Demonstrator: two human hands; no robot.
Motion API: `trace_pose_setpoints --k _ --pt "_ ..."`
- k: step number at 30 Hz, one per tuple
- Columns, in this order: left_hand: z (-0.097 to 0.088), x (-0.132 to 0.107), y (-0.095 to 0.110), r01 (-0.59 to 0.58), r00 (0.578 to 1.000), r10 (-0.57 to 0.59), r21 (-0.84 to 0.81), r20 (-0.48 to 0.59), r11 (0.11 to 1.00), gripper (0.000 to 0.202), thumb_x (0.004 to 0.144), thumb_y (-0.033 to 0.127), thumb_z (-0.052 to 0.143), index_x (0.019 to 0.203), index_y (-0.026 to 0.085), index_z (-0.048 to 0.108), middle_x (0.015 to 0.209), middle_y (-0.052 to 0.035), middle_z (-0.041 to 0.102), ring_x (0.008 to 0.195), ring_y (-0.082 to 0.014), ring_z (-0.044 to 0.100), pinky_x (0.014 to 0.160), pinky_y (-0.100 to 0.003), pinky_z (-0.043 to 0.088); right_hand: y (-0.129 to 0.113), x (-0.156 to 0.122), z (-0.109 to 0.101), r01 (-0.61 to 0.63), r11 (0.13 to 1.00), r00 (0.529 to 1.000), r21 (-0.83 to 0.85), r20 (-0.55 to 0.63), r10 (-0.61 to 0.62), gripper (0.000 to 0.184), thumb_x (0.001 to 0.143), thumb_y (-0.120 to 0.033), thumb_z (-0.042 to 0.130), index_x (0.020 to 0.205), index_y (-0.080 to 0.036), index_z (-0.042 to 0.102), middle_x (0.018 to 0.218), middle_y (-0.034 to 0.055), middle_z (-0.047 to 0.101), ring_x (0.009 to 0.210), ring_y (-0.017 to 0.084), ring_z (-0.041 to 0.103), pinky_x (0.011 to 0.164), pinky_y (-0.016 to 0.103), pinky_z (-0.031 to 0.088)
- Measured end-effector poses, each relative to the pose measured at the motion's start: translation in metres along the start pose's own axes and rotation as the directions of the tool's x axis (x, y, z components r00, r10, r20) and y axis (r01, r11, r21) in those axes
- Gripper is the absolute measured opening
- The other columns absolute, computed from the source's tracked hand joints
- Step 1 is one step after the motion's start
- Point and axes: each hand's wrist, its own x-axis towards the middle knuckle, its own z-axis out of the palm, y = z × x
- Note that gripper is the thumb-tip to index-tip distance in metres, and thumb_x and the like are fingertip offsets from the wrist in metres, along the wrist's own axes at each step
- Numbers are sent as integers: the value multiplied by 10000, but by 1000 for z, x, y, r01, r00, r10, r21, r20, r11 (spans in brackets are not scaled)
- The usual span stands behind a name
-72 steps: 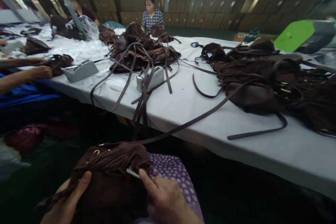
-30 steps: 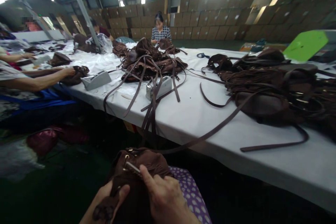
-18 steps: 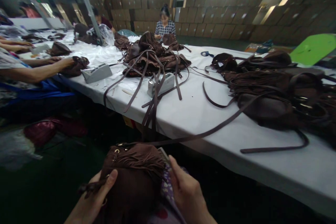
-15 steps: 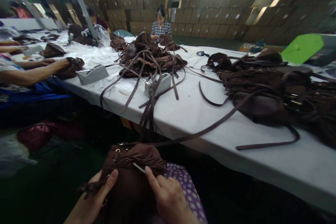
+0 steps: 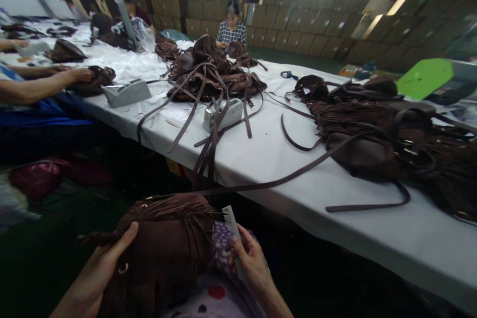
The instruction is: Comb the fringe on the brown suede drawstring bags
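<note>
A dark brown fringed bag [image 5: 164, 248] with brass-coloured rings lies on my lap. My left hand [image 5: 102, 263] grips its left side, thumb on top and fingers hidden underneath. To the right of the bag, my right hand [image 5: 250, 261] is closed around a light-grey narrow brush [image 5: 231, 219], whose row of bristles points left toward the fringe. The brush is held upright and apart from the bag. A long brown strap [image 5: 257, 187] runs from behind the bag across the table edge.
A white-covered table [image 5: 253, 159] stands ahead, its edge just beyond the bag. On it are a heap of brown bags [image 5: 212, 72], another pile of bags [image 5: 357, 134] at right, and tape dispensers [image 5: 233, 114]. A co-worker's arms [image 5: 44, 87] handle a bag at left.
My right hand has lifted the brush off the bag and moved right, turning it so the bristles show. The bag and my left hand have shifted left; the view has moved slightly.
</note>
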Motion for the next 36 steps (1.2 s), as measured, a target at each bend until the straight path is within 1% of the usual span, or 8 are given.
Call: trace_pose_setpoints --k 4,8,12,15,18,21,28,36 --pt "3 7 2 10 1000 -9 -33 27 999 570 760 364 697 1285 208 537 1038 -104 722 964 -272 678 822 -375 568 4 4 16 20 999 999 -29 31 -19 600 721 -438 707 1230 -195 502 680 -35 604 470 102 515 419 203 402" --pt "7 21 -4 14 994 -6 -76 108 997 484 755 326 707 1200 166 604 1034 -124 720 978 -289 671 825 -385 568 17 10 40 78 997 983 6 167 -78 653 614 -285 773 1208 -210 514 933 22 698 825 202 661 694 291 525" --pt "0 36 -10 -54 975 60 -32 212 998 463 784 318 681 1193 114 607 1070 -172 700 1024 -328 646 865 -445 545 23 20 54 109 993 990 -42 94 -105 512 594 -174 700 1092 -173 581 954 49 712 867 221 660 744 307 520" --pt "-22 45 -16 -185 905 143 66 401 981 577 790 440 654 1293 182 541 1255 -136 618 1194 -321 536 999 -439 453 22 28 49 118 988 993 -101 14 -117 401 610 -171 644 1009 -151 612 896 55 712 813 213 652 698 286 513" --pt "-49 55 -30 -384 813 188 266 551 884 608 771 466 667 1313 226 530 1382 -77 521 1308 -292 416 1097 -383 335 20 34 40 135 980 988 -144 -50 -143 363 624 -189 624 983 -136 623 873 61 705 773 196 635 675 273 499" --pt "-62 68 -47 -419 801 132 389 584 820 581 795 449 645 1316 223 526 1355 -85 546 1287 -300 445 1085 -420 346 14 37 37 140 974 985 -180 -71 -155 362 619 -197 614 972 -123 635 855 69 700 759 192 624 646 262 488" --pt "-45 67 -43 -655 723 288 492 627 573 450 791 381 663 1212 223 629 1308 -75 584 1300 -299 422 1102 -402 305 -16 46 40 149 981 985 -126 -70 -158 389 608 -203 614 989 -129 643 825 35 691 735 173 622 654 250 474" --pt "-9 5 1 -388 836 340 28 431 921 492 755 370 698 1213 226 595 1153 -44 676 1108 -257 595 899 -289 502 -55 59 52 270 949 961 -164 -19 -276 579 679 -382 696 1193 -153 560 910 47 683 750 180 624 705 291 493"
